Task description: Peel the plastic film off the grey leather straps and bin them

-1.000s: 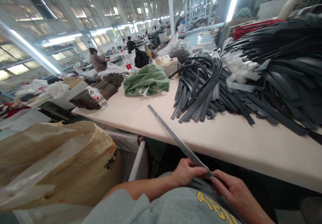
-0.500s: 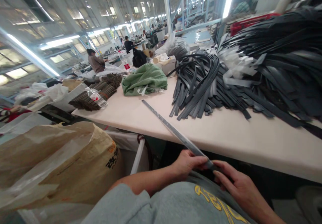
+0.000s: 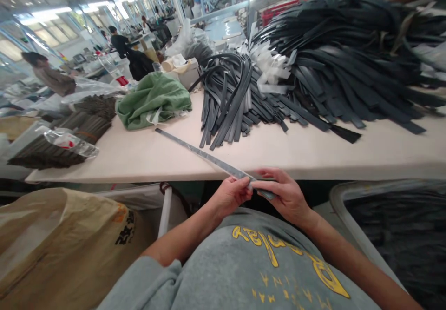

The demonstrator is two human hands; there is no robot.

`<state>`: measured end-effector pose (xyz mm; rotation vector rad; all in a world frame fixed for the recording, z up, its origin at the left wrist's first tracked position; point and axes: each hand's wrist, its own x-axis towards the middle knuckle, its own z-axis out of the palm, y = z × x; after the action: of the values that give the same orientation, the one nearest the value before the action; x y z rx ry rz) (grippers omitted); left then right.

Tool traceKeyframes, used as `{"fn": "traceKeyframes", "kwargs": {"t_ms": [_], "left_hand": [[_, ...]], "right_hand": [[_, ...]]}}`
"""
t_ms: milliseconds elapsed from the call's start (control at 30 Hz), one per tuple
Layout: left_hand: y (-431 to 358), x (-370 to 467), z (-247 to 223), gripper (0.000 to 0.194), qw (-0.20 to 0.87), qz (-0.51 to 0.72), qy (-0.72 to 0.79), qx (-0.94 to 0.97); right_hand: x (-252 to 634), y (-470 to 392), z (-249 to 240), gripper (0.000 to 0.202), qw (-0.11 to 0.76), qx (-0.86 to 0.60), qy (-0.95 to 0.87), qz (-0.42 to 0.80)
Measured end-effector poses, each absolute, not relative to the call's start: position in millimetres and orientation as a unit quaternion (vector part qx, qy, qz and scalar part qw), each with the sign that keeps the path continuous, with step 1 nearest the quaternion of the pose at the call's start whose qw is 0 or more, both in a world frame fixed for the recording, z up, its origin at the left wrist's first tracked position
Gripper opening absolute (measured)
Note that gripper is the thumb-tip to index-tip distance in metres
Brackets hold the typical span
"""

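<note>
A long narrow grey strip [image 3: 209,158] slants from the table top [image 3: 139,154] down over its front edge. My left hand [image 3: 234,193] pinches it near its lower end, thumb on top. Just to the right, my right hand [image 3: 284,193] is closed around the end of the same strip, its fingers close to the left hand. Beyond the strip, a bundle of dark strips [image 3: 230,101] lies fanned out on the table, with a bigger heap of dark strips [image 3: 351,77] to its right.
A green cloth [image 3: 153,98] and brown strips with a plastic bottle [image 3: 71,141] lie at the left. Below are a large brown sack [image 3: 80,245] and, at right, a bin [image 3: 351,240] of dark material. A person [image 3: 52,75] works farther back.
The view has swung right and down, bringing the bin at right into sight. Both hands still hold the strip, and my right hand now sits over its end, with the strip's tip showing beneath.
</note>
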<state>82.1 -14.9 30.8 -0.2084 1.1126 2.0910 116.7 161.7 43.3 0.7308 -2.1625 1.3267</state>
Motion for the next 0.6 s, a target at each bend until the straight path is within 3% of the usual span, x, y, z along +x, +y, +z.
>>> {"fn": "traceKeyframes", "kwargs": {"t_ms": [167, 333, 433, 500, 600], "left_hand": [[-35.2, 57.0, 37.9, 0.032, 0.35, 0.847, 0.382, -0.115], [-95.7, -30.8, 73.3, 0.031, 0.031, 0.909, 0.348, -0.226], [-108.4, -63.1, 89.6, 0.028, -0.075, 0.904, 0.363, -0.212], [-90.9, -60.6, 88.4, 0.023, -0.05, 0.899, 0.41, -0.149], [-38.1, -24.4, 69.5, 0.022, 0.099, 0.858, 0.503, -0.015]], "right_hand": [[125.6, 173.7, 47.1, 0.018, 0.155, 0.284, -0.795, 0.512], [163.4, 214.2, 31.0, 0.026, 0.031, 0.153, -0.849, 0.505], [176.4, 221.9, 17.1, 0.035, -0.056, 0.109, -0.849, 0.515], [176.4, 216.5, 17.8, 0.036, -0.057, 0.091, -0.835, 0.539], [164.2, 205.9, 36.1, 0.032, 0.039, 0.052, -0.791, 0.608]]}}
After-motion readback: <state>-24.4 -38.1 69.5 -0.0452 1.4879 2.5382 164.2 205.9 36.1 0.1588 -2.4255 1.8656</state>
